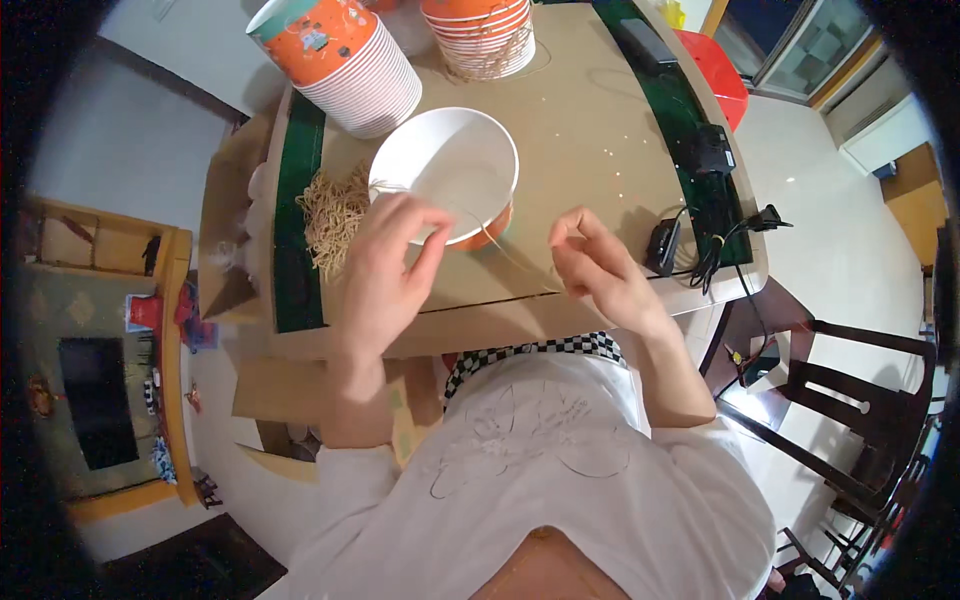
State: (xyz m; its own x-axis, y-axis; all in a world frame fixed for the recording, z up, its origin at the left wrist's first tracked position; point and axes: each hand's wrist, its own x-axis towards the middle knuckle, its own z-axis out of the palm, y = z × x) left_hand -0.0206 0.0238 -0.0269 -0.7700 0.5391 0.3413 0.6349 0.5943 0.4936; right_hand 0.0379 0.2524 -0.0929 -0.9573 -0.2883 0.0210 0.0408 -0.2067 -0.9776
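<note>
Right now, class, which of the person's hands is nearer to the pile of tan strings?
Left. The left hand is just right of the pile of tan strings; the right hand is much farther right, past the white bucket.

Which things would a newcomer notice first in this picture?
Probably the paper bucket, its white mouth open just beyond the left hand. Behind it stand orange-patterned bucket stacks; left of it lies a tangled string heap, and black cables bunch at the right edge of the table.
</note>
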